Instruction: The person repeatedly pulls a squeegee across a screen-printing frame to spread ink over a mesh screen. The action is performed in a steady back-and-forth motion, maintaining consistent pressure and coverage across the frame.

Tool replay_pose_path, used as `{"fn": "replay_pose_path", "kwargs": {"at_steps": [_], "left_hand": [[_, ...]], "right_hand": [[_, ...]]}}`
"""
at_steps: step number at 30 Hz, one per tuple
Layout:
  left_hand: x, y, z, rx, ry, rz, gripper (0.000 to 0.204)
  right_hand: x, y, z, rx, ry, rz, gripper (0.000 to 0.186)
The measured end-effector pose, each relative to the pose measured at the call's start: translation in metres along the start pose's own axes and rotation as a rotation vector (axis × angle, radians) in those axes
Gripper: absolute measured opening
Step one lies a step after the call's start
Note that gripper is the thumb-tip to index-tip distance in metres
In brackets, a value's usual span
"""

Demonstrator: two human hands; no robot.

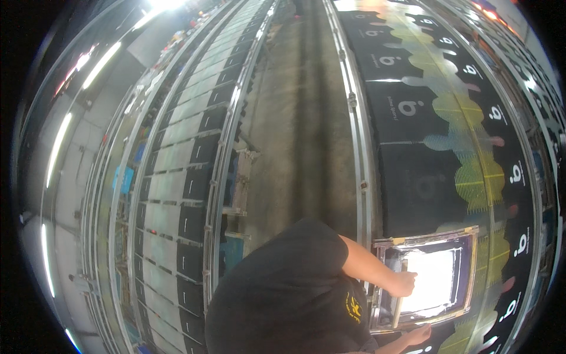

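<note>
While the left hand (404, 284) is closed round the squeegee (400, 308), the right hand (422, 334) lies at the near rail of the screen frame (471, 272); fingers look stretched out, but cannot tell whether it grips or only rests

- Squeegee: long pale bar, standing across the mesh (437, 281) at the frame's inner side. The grip sits near its upper end and most of the bar runs below the fist, toward the right hand
- Judged stiff along the handle, with a softer blade edge hidden under it. Probably light, likely slick with ink, so a full wrap of the fingers suits better than a pinch. A second hold lower down the bar would keep pressure even
- Frame: metal, rectangular, lying flat on the long print table (361, 177), directly outboard of the grip. Judged rigid but awkward; take it by the rails, never the mesh, which is taut and would tear or smear
- Beyond the grip, farther up the table: black fabric panels (418, 189) in a row, crossed by a yellow-green printed band (471, 177). Soft, limp, presumably stuck down flat; wet print would smudge if touched
- Behind the gripping arm: bare aisle floor (300, 147), then a second table of panels (188, 177), well apart
</note>
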State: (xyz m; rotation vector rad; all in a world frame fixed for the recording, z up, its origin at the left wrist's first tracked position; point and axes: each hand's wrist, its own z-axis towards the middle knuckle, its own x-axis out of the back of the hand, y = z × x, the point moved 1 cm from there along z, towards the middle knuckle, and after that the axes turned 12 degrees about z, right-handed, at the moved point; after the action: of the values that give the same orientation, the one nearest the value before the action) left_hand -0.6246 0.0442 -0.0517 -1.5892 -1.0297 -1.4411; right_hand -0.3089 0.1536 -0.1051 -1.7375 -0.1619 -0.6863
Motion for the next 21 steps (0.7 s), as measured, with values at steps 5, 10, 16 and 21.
{"fn": "replay_pose_path", "kwargs": {"at_steps": [5, 10, 16, 21], "left_hand": [[0.0, -0.005, -0.006, -0.034, 0.034, 0.014, 0.008], [-0.027, -0.023, -0.019, 0.12, 0.026, -0.264, 0.02], [0.055, -0.074, -0.038, 0.088, -0.172, -0.212, 0.02], [0.043, -0.035, -0.034, -0.146, -0.06, -0.156, 0.021]], "right_hand": [[0.042, -0.007, -0.012, 0.045, 0.011, -0.035, 0.064], [0.101, -0.234, -0.15, 0.428, 0.03, 0.684, 0.059], [0.212, -0.382, -0.303, 1.45, -0.209, 1.031, 0.055], [0.243, -0.404, -0.374, 1.738, -0.252, 0.769, 0.051]]}}
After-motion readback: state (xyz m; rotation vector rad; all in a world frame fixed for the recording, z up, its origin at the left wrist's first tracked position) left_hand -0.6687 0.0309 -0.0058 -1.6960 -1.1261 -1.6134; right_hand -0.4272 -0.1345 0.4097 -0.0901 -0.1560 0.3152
